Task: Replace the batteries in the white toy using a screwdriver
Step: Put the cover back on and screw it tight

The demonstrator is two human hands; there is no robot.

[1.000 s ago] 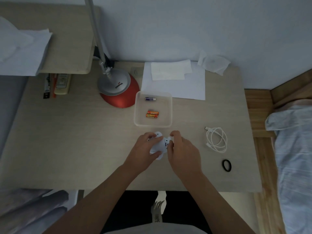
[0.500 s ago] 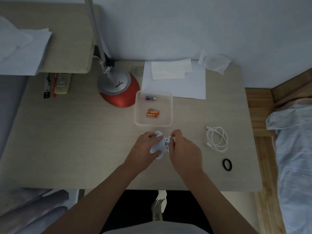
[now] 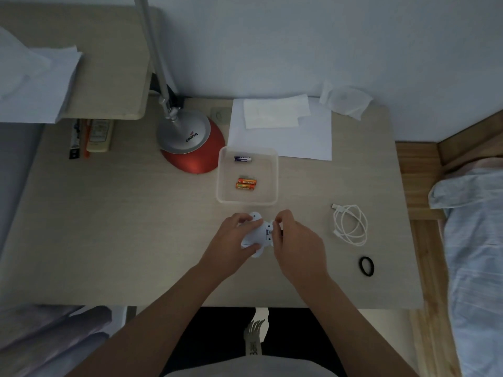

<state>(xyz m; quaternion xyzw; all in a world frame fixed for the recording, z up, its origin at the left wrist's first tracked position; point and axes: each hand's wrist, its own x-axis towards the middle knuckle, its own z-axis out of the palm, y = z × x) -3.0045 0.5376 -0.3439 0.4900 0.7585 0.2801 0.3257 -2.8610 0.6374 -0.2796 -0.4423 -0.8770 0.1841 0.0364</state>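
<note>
Left hand (image 3: 232,244) grips the white toy (image 3: 255,235) over the bench (image 3: 109,227). Right hand (image 3: 296,244) pinches its right end (contents unclear). Battery tray (image 3: 274,175) just beyond both hands.

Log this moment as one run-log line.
left hand: holds white toy | right hand: fingertips at toy's battery end | clear tray: three batteries | screwdriver: not seen

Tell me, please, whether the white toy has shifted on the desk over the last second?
No. The white toy sits just as far below the clear tray, left of the white cable, held between both hands.
</note>
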